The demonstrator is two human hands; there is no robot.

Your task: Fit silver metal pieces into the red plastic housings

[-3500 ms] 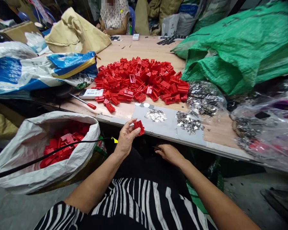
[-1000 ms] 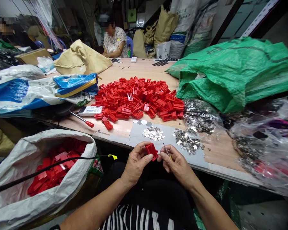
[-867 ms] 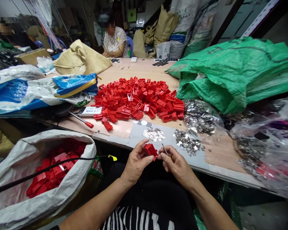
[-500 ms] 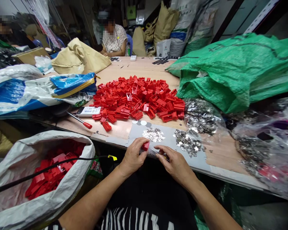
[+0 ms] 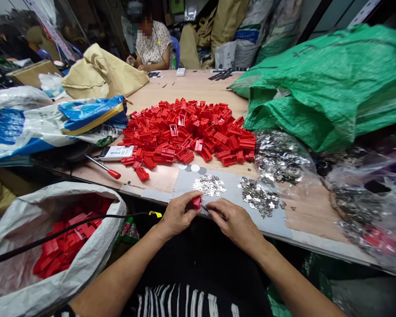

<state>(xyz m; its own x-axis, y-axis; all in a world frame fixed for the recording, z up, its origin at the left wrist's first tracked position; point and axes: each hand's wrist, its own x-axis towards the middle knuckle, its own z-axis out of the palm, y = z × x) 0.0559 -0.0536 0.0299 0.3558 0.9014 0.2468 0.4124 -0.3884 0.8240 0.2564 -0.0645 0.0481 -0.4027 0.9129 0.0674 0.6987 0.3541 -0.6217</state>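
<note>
My left hand [image 5: 177, 215] is closed around a small red plastic housing [image 5: 196, 202] just over the table's front edge. Thumb and fingers of my right hand [image 5: 233, 221] pinch a thin metal-tipped tool [image 5: 205, 208], whose exact kind I cannot make out. Its tip meets the right side of the red housing. Just beyond my hands, a pile of bright flat metal pieces [image 5: 208, 185] lies on a grey mat [image 5: 181, 187]. Darker metal pieces [image 5: 259, 196] are spread to its right. A large heap of red plastic housings [image 5: 185, 132] covers the middle of the table.
At the left stands an open white sack [image 5: 114, 193] holding red housings, a black cable [image 5: 119, 216] crossing it. A red-handled screwdriver [image 5: 112, 173] lies near the heap. Green sacking [image 5: 320, 83] and clear bags of metal pieces [image 5: 280, 156] sit right. A person [image 5: 152, 44] sits opposite.
My right hand has drawn closer to my left, and the tool's tip now meets the red housing. The whole view has shifted slightly. The person opposite has raised a hand.
</note>
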